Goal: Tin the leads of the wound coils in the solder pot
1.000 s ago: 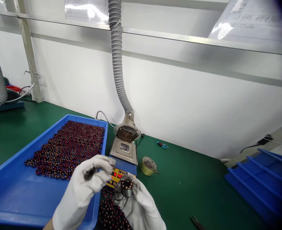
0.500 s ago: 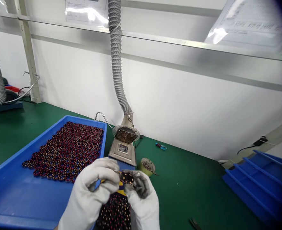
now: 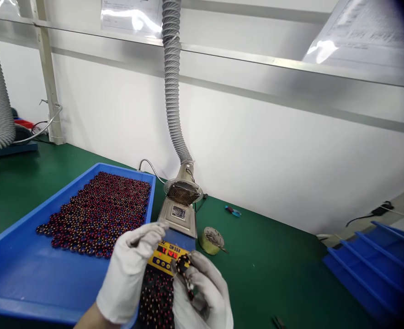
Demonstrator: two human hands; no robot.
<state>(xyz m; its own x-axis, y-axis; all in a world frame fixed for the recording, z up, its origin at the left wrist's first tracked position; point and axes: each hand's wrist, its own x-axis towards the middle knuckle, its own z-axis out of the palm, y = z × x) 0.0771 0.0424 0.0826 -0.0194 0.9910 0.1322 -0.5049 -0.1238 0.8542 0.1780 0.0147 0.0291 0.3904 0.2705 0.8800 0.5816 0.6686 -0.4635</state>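
View's taken from head height, behind and above the grip, where a part (image 3: 183, 263) is held in the right hand (image 3: 209, 290). It's aimed forward and down, so the grip is caught pretty close, low and near mid-frame. Left of the grip, the tray (image 3: 58, 283) is looked down into. Beyond the grip, the wall (image 3: 273, 151) is faced, farther off, with lots of it taken in. Frame's tilted a bit too: above the grip, the shelf edge (image 3: 243, 55) is shown sloping down rightward.
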